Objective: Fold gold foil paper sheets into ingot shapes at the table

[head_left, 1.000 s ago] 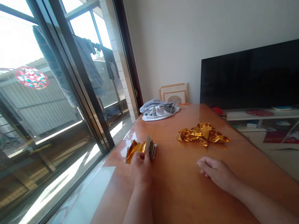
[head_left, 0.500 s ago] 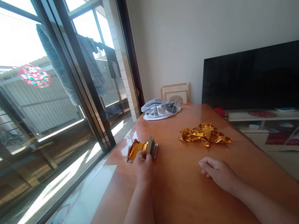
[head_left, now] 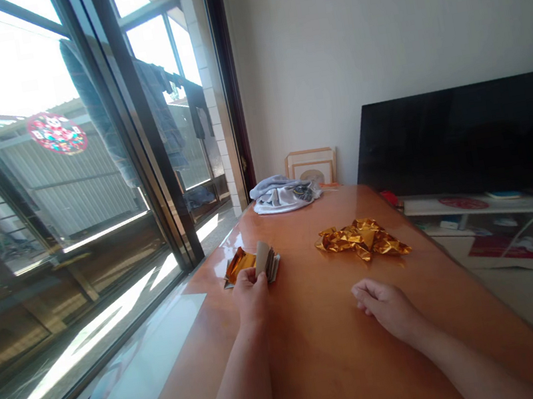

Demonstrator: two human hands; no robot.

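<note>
My left hand (head_left: 250, 289) pinches the edge of a gold foil paper sheet (head_left: 261, 261), lifting it from a small stack of foil paper (head_left: 274, 267). The lifted sheet curls up and shows its dull tan back; shiny gold shows at the left of the stack. Beside it to the right, a heap of folded, crumpled gold foil pieces (head_left: 361, 240) lies apart from both hands. Nearer to me, my right hand (head_left: 382, 300) rests on the table with its fingers curled closed, and nothing shows in it.
Both forearms lie over a glossy brown table (head_left: 318, 366). At its far end sits a pile of grey and white cloth (head_left: 286, 195). A pale rectangular patch (head_left: 159, 351) is on the left side. Glass window doors (head_left: 89, 167) run along the left; a television (head_left: 469, 140) stands at right.
My left thumb and fingers have turned the sheet's edge further over to the left, so more of its tan back shows. My right hand stays where it was.
</note>
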